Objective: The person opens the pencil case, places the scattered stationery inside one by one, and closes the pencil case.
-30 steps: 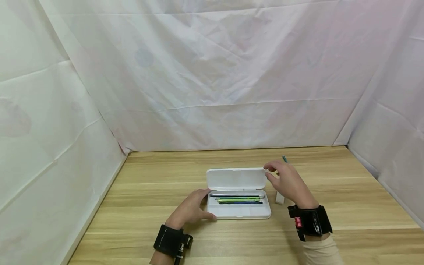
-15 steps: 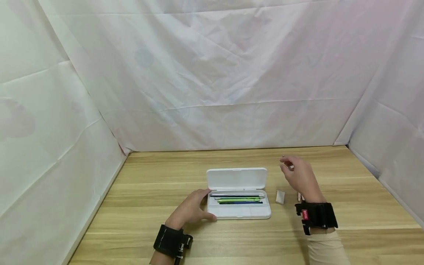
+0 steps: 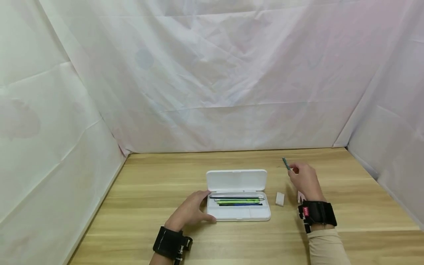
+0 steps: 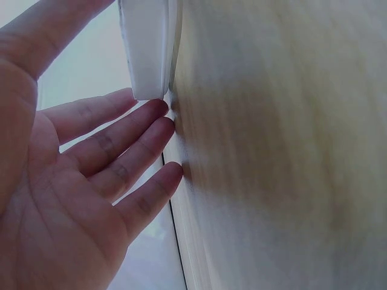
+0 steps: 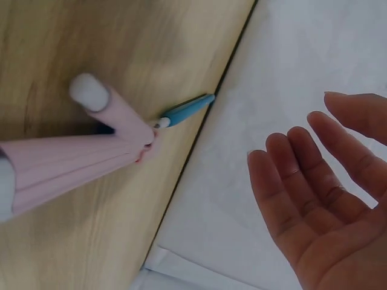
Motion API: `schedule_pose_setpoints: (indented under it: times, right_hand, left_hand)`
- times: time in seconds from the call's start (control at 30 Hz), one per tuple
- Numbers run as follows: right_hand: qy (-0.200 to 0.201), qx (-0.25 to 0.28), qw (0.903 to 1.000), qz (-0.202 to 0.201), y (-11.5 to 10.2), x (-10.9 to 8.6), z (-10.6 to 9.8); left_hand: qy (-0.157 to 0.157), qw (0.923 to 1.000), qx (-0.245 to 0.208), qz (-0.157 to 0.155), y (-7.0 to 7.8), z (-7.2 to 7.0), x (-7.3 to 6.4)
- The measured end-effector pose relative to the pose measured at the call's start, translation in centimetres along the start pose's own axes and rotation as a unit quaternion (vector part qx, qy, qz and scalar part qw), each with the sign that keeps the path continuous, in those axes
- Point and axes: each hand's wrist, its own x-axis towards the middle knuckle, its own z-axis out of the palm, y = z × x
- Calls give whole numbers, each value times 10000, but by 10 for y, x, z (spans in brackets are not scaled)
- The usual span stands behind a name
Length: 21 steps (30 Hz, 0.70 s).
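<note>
An open white pencil case lies on the table with several pens and pencils in its tray and its lid tilted back. My left hand holds the case's left end between thumb and fingers; in the left wrist view its fingertips meet the case's corner. My right hand is over the table right of the case, fingers apart from the thumb and nothing between them. A blue pen lies beyond it on the table. Under the right wrist is a pink two-legged thing with pale grey ends.
A white eraser lies on the wooden table between the case and my right arm. White cloth walls stand along the back and both sides.
My right hand has moved right, away from the lid's right corner, then slightly back toward me, to beside the blue pen. The left hand has kept its place at the case.
</note>
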Motion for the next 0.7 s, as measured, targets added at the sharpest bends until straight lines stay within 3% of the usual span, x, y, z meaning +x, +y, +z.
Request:
schedule_pose_setpoints:
  times: [0.27,0.5,0.7]
  right_hand:
    - [-520,-319,9975,358,13,6,0]
    - [-1134,-512,9886,842,17,11,-9]
    - [-1359,-725,9846,823,21,15,-8]
  left_hand:
    - [19,10000,-24,11,2,3,-4]
    - [8,10000,-26,5,5,0,-5]
    - [-49,10000,-58,13,6,0,-4]
